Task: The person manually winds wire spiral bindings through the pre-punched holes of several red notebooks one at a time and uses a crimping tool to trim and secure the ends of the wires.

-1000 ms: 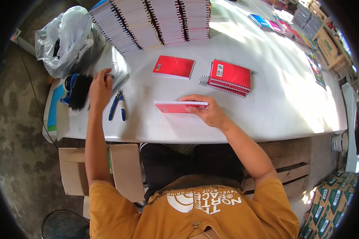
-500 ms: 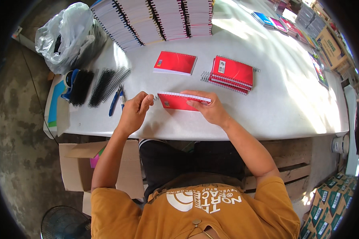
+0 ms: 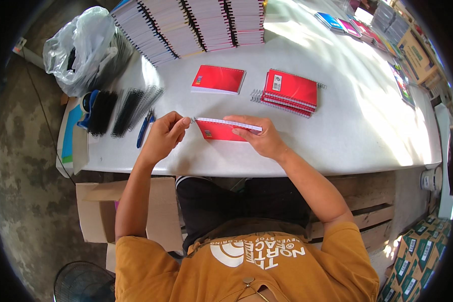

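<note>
My right hand (image 3: 262, 137) grips a red notebook (image 3: 217, 132) by its right end, thumb on the cover, with its punched white edge turned up. At the notebook's left corner, my left hand (image 3: 165, 135) is closed in a pinch on the end of a thin wire coil (image 3: 193, 120); how far the coil runs into the holes is too small to tell. Beyond my hands lies another red notebook (image 3: 218, 79), flat and with no coil visible. To its right is a stack of red notebooks (image 3: 293, 89) with coil ends sticking out at the sides.
Black coils (image 3: 135, 110) lie at the left beside a blue tape dispenser (image 3: 88, 108) and pens (image 3: 144, 130). A clear plastic bag (image 3: 78, 50) stands behind them. Thick spiral-bound books (image 3: 206, 25) are piled at the back. An open cardboard box (image 3: 98, 216) sits below the table's front edge.
My left hand has turned slightly at the notebook's corner, its fingers still pinched. The whole scene has shifted a little to the left as the view moved.
</note>
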Tool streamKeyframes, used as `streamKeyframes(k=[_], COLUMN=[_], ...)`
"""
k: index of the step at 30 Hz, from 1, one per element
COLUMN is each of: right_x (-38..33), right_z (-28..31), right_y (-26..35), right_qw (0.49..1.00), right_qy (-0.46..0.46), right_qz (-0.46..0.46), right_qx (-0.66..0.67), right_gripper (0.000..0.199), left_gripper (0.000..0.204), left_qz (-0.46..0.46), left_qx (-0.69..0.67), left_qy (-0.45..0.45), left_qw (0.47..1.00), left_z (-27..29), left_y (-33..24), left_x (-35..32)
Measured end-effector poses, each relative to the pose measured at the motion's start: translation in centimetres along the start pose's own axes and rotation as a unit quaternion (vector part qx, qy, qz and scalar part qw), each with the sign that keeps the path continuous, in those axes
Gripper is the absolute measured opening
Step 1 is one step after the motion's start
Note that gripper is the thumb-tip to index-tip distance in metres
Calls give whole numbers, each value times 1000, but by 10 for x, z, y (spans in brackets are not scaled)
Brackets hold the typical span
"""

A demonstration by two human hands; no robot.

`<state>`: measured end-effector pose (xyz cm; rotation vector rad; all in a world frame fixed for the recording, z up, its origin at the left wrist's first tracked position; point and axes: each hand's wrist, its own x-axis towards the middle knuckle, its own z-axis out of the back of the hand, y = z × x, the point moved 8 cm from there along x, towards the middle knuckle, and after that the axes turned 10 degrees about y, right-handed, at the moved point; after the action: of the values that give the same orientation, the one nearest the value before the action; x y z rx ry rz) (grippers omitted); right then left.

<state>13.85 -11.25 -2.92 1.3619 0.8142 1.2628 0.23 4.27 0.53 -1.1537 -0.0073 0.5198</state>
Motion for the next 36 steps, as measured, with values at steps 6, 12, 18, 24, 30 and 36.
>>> streamKeyframes(k=[6, 12, 18, 24, 30, 36], right_x=[0, -1, -10, -26, -33, -39], right_z=[-3, -5, -16, -34, -47, -63], right_y=[3, 4, 25, 26, 35, 50], right_qw=[998, 998, 979, 976, 974, 955], right_qy=[17, 29, -1, -9, -30, -15], right_qz=[49, 42, 127, 138, 167, 200], right_qx=[-17, -41, -158, -170, -150, -220], right_gripper=[28, 29, 30, 39, 45, 36], left_gripper=[17, 23, 99, 111, 116, 113], left_qz=[-154, -155, -196, -280, -272, -370], left_qx=[98, 384, 592, 627, 548, 419], left_qy=[-37, -9, -292, -327, -116, -315], left_qw=[983, 910, 725, 649, 782, 767], left_z=[3, -12, -35, -59, -123, -63], left_y=[-27, -49, -51, -21, 46, -4], left_x=[-6, -10, -35, -63, -69, -53])
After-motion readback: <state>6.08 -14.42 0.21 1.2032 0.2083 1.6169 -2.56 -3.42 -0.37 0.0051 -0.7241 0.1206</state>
